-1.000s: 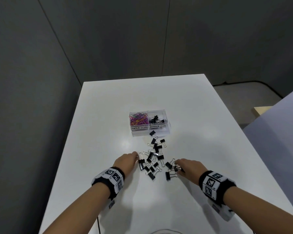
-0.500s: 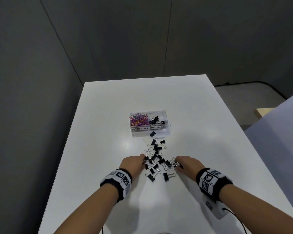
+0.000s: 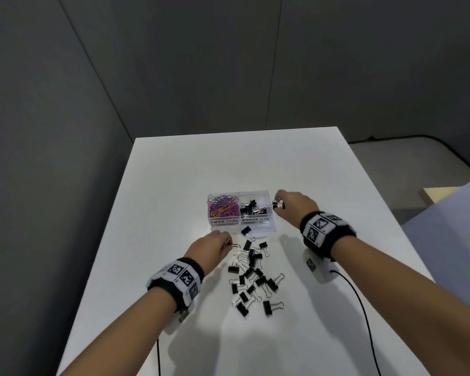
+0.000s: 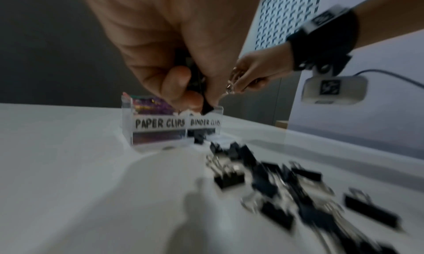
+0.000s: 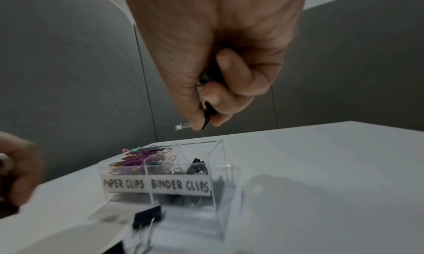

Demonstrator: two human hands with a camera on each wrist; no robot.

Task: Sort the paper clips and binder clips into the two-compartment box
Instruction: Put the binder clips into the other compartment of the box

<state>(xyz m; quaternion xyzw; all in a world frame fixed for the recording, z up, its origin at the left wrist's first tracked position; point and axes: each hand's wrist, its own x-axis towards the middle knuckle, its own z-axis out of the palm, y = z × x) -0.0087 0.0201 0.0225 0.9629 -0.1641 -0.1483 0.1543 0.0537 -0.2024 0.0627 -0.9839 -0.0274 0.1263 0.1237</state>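
A clear two-compartment box [image 3: 239, 220] stands mid-table. Coloured paper clips [image 3: 223, 208] fill its left half and black binder clips [image 3: 253, 208] lie in its right half. My right hand [image 3: 278, 204] hovers just beside the box's right wall and grips black binder clips [image 5: 208, 107] in curled fingers. My left hand [image 3: 227, 244] is above the table just in front of the box's left half, pinching a black binder clip [image 4: 207, 107]. A loose pile of binder clips [image 3: 251, 275] lies on the table between my forearms.
The white table [image 3: 174, 185] ends at a grey wall on the left and far side. A black cable [image 3: 364, 308] trails from my right wrist across the table's right part. A pale wooden surface [image 3: 440, 194] shows beyond the right edge.
Both hands left the pile with binder clips in them. The right hand travelled forward to the box's right side; the left hand moved forward to just before the box.
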